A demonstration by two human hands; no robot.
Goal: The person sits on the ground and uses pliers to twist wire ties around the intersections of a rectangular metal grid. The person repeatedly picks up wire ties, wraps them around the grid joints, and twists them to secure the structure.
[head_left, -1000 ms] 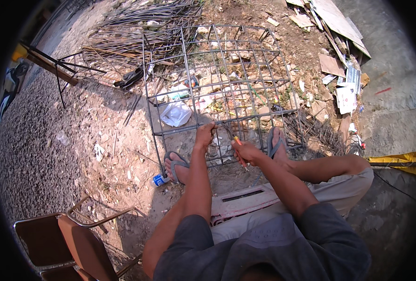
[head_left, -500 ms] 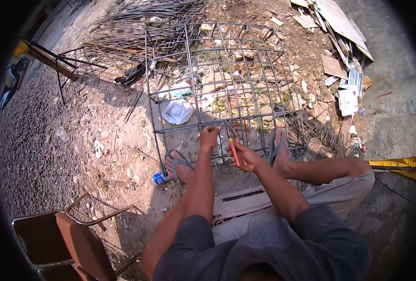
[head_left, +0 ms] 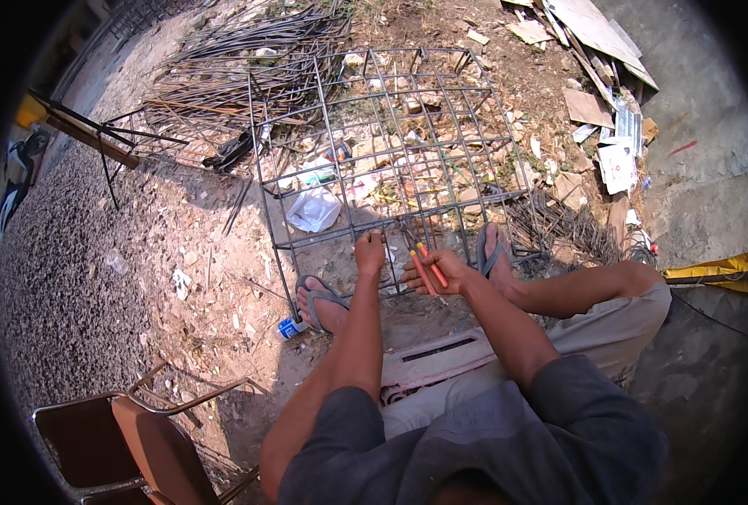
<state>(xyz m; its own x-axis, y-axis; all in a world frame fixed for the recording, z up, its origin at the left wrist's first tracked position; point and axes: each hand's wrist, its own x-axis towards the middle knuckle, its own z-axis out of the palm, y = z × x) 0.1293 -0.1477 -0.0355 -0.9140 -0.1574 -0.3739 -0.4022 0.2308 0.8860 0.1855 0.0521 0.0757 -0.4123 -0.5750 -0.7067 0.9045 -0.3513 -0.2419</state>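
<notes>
We've bare dirt at centre-left of frame, open for a hand. Ahead, upper centre, the rebar cage blocks passage; only gaps betw. bars. Loose rods clutter upper left, debris boards upper right, chair lower left.

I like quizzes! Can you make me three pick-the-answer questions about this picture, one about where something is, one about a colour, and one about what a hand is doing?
1. Where is the brown chair?
A. behind the cage
B. lower left
C. right of the person

2. What colour are the pliers' handles?
A. orange
B. blue
C. green

3. What is the left hand doing?
A. lying flat on the ground
B. gripping a bar of the steel cage
C. holding a cup

Answers: B, the chair sits at the lower left; A, orange handles show in the right hand; B, its fingers wrap the cage's near bar.
</notes>
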